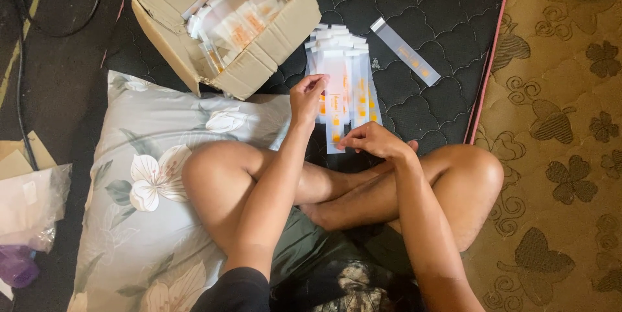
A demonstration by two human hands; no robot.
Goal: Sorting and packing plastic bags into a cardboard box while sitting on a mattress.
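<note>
Between your knees, on the dark quilted mat (421, 20), lies a fanned stack of clear sleeves (343, 72), narrow plastic packets with orange print. Your left hand (307, 96) pinches the upper part of the front sleeve (335, 108), thumb and fingers closed on its edge. Your right hand (374, 139) pinches the lower end of the same sleeve, fingers closed on it. The hands are apart, one at each end.

The step in hand appears to be sorting or squaring the front sleeve against the stack. The next move would call for a light pinch, so that the thin film does not crease, and a straight pull along the sleeve's length.

The sleeve's long axis runs away from you, lower end toward your feet, upper end toward the open cardboard box (227, 23) holding more packets. One loose sleeve (405, 51) lies apart, slanted, right of the stack. A floral pillow (149, 176) lies under your left leg.
</note>
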